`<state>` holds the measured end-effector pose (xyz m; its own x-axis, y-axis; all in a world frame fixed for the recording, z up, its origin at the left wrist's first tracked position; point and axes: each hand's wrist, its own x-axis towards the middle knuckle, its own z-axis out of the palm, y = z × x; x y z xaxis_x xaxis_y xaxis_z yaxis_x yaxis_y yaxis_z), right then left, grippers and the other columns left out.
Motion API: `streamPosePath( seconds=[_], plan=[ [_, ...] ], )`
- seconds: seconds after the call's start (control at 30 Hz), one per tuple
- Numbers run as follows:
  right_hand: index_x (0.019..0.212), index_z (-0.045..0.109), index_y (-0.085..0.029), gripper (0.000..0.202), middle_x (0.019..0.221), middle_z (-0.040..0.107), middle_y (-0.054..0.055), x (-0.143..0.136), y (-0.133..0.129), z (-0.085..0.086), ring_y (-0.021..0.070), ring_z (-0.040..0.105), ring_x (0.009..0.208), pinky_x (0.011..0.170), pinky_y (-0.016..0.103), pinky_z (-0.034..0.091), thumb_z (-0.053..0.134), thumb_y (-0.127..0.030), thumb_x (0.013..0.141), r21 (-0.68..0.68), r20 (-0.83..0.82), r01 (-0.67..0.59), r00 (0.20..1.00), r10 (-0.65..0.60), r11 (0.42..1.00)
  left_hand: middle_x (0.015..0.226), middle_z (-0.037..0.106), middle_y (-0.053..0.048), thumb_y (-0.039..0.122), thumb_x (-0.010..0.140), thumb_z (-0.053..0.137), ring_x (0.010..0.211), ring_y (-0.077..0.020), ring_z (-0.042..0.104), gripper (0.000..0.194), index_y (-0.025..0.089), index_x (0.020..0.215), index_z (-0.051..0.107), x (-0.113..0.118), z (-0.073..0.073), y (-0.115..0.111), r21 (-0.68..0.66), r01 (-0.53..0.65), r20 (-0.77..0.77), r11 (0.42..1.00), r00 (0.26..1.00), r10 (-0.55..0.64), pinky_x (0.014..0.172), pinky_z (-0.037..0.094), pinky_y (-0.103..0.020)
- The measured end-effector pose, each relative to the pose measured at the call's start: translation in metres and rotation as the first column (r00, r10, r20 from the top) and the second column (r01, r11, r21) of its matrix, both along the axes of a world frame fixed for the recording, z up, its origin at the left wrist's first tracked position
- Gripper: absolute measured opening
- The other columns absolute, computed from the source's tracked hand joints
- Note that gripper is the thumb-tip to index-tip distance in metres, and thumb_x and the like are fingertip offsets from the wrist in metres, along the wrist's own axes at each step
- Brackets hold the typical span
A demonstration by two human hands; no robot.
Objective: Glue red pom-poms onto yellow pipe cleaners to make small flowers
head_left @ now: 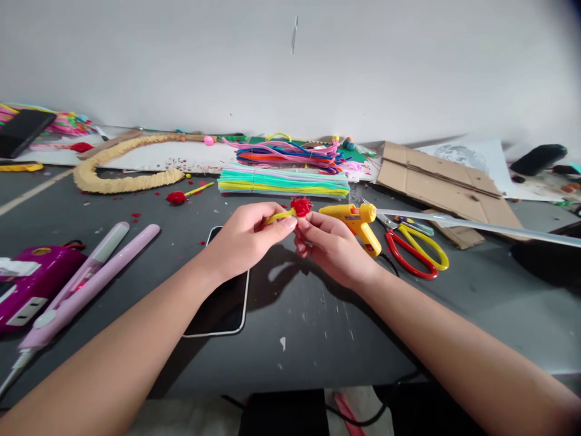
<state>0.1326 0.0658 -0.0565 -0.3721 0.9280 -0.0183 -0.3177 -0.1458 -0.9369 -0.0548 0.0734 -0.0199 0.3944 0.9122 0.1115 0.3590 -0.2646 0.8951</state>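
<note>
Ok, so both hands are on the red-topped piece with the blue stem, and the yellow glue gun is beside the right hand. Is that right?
Not quite: the stem is yellow, not blue, as the head view shows. The left hand and right hand are both on the red-topped piece, with the yellow glue gun beside the right.

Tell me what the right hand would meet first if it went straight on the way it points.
Most likely the left hand, just ahead of the right hand, close by the red tuft on its yellow stem. Depth is unclear, so the hands may already touch.
</note>
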Motion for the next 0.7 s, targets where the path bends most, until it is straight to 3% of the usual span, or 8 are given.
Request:
streamPosePath(
  seconds=[0.2, 0.4, 0.7],
  plan=[
    [0.089, 0.066, -0.018, 0.029, 0.072, 0.058, -0.001, 0.0038, 0.0026, -0.0030, 0.0113, 0.051, 0.066, 0.062, 0.026, 0.041, 0.074, -0.047, 0.087, 0.197, 0.170, 0.171, 0.964, -0.206, 0.965, 0.072, 0.058, 0.001, 0.042, 0.099, 0.047, 0.066, -0.0138, 0.049, 0.032, 0.019, 0.082, 0.062, -0.0052, -0.0038, 0.0049, 0.230, -0.124, -0.211, 0.965, 0.962, 0.174, 0.060, 0.033, -0.028],
    [0.086, 0.070, -0.018, 0.032, 0.072, 0.059, -0.001, 0.0042, 0.0038, 0.0001, 0.0108, 0.049, 0.065, 0.061, 0.026, 0.041, 0.077, -0.049, 0.083, 0.329, 0.267, 0.222, 0.911, -0.316, 0.918, 0.060, 0.056, 0.002, 0.040, 0.098, 0.047, 0.055, -0.0136, 0.043, 0.029, 0.022, 0.079, 0.061, -0.0043, -0.0046, 0.0006, 0.332, -0.095, -0.436, 0.938, 0.867, 0.242, 0.057, 0.026, -0.031],
    [0.088, 0.072, -0.017, 0.038, 0.072, 0.062, 0.000, 0.0039, 0.0051, -0.0015, 0.0116, 0.050, 0.064, 0.062, 0.027, 0.044, 0.077, -0.054, 0.082, 0.370, 0.342, 0.235, 0.865, -0.367, 0.899, 0.074, 0.069, -0.002, 0.038, 0.095, 0.048, 0.063, -0.0166, 0.053, 0.027, 0.025, 0.087, 0.070, -0.0026, -0.0023, -0.0042, 0.407, -0.018, -0.569, 0.913, 0.778, 0.268, 0.056, 0.025, -0.031]
  ],
)
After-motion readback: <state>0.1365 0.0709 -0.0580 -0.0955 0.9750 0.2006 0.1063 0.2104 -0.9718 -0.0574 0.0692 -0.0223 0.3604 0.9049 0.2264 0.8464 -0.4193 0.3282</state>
